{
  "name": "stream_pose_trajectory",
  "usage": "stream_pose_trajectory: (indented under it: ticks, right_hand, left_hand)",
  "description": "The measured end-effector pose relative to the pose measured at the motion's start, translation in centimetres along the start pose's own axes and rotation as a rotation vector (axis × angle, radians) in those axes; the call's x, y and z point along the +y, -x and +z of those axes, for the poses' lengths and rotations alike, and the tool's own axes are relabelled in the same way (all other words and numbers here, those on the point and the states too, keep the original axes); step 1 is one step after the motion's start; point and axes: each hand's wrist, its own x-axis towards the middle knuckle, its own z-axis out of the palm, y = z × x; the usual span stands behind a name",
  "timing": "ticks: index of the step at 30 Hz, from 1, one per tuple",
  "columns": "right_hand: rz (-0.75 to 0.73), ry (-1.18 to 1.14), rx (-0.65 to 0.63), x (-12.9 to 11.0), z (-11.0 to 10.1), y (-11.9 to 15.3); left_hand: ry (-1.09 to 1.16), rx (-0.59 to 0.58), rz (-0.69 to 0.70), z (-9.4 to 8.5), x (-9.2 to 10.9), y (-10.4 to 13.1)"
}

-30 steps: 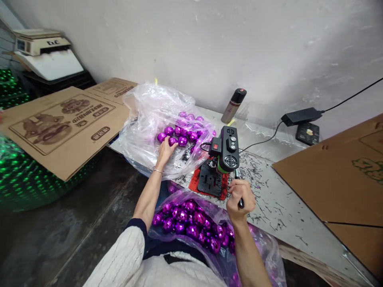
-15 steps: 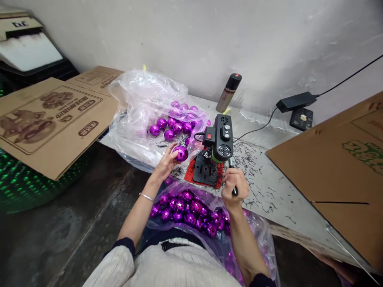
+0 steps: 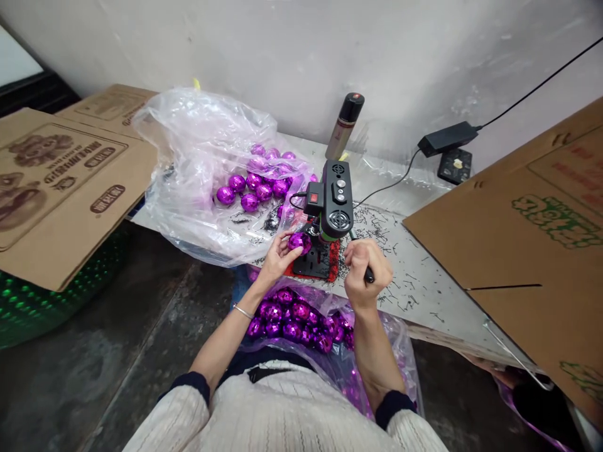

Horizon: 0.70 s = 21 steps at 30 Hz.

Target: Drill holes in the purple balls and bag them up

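Since a second ago, the left hand (image 3: 277,258) has come away from the loose balls on the table and carried one — a shiny purple faceted ball (image 3: 299,243) — to the centre of the frame. The thumb and fingers close on that ball, beside the underside of a black boxy machine (image 3: 339,194) with round vents; whether the two touch, I can't tell from here.

Nearest me, at lower centre, a heap of purple balls (image 3: 292,331) lies in a clear plastic bag (image 3: 405,342). Just beyond, right of centre, the right hand (image 3: 358,274) is wrapped in a fist around a black lever handle (image 3: 369,275), as it was before. Under the machine sits a slotted black metal plate (image 3: 308,267) on a red mat (image 3: 334,260), and thin black bits litter the pale table (image 3: 431,289) to the right.

Left of centre, more loose purple balls (image 3: 249,202) rest within crumpled clear plastic (image 3: 183,163). Farther back, a dark-capped spray can (image 3: 345,125) stands at upper centre, a black power adapter (image 3: 447,139) at upper right — both near the grey wall (image 3: 282,56).
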Motion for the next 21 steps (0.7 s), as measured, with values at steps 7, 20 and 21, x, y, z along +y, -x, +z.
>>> stream_pose_trajectory:
  ticks: [7, 20, 21]
  right_hand:
    - [-0.023, 0.017, -0.005, 0.1, -0.1, 0.1]
    - [-0.053, 0.023, -0.013, 0.2, 0.0, 0.7]
    - [-0.055, 0.031, -0.012, 0.3, 0.0, 0.7]
  left_hand:
    - [-0.071, 0.208, 0.074, 2.1, -3.4, -0.2]
    - [-0.507, 0.08, 0.191, 2.4, -5.0, -0.1]
    - [-0.515, 0.064, 0.204, 2.3, -5.1, -0.1]
